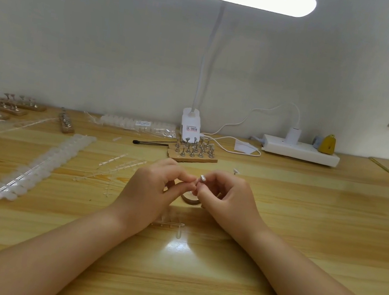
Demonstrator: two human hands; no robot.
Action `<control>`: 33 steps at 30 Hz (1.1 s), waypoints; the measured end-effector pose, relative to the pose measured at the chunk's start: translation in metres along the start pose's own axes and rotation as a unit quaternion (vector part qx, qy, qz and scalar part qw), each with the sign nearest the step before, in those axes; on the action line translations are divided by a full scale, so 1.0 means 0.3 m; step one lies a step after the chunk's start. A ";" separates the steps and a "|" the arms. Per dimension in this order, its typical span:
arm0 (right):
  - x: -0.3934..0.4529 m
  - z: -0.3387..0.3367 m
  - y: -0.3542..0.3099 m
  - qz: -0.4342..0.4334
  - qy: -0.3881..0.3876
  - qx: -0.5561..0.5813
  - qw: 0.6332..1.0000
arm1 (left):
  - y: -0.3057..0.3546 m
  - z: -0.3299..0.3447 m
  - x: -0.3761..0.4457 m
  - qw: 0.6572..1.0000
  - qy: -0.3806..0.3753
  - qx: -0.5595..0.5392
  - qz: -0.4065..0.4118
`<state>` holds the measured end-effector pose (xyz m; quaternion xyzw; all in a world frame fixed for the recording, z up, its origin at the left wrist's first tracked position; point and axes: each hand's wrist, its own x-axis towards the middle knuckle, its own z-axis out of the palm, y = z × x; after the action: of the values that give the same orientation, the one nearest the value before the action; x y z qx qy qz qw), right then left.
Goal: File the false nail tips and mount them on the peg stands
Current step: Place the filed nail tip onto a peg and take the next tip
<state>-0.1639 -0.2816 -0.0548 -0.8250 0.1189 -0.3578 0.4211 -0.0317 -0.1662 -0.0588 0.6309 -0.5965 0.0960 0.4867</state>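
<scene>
Both hands meet mid-table above the wooden table [278, 224]. Right hand [226, 198] pinches a small metal peg stand [201, 178] between thumb and curled fingers, its head poking up at the fingertips. Left hand [153, 189] has fingers curled, tips pressed together right against the peg; probably pinching a nail tip there, too small to confirm. Tape roll [190, 199] lies on the table under the hands. Block of empty peg stands [194, 151] sits behind, near the lamp clamp [190, 126]. Strips of nail tips [42, 166] lie well left; loaded stands [4, 105] far left rear. Power strip [301, 151] back right.
</scene>
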 end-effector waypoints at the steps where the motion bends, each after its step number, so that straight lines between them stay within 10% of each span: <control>1: -0.001 -0.001 -0.002 0.001 -0.002 0.005 1.000 | -0.002 -0.001 0.001 1.000 0.003 -0.007 -0.002; 19: -0.002 -0.006 -0.009 0.053 -0.045 0.061 0.996 | 0.009 -0.014 0.006 0.990 -0.010 0.054 0.127; 33: 0.001 -0.009 0.003 0.029 0.010 0.033 0.999 | 0.022 -0.018 0.003 0.998 0.018 0.046 0.027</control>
<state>-0.1656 -0.2841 -0.0542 -0.8030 0.1352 -0.3575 0.4573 -0.0345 -0.1618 -0.0523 0.6342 -0.5993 0.1478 0.4656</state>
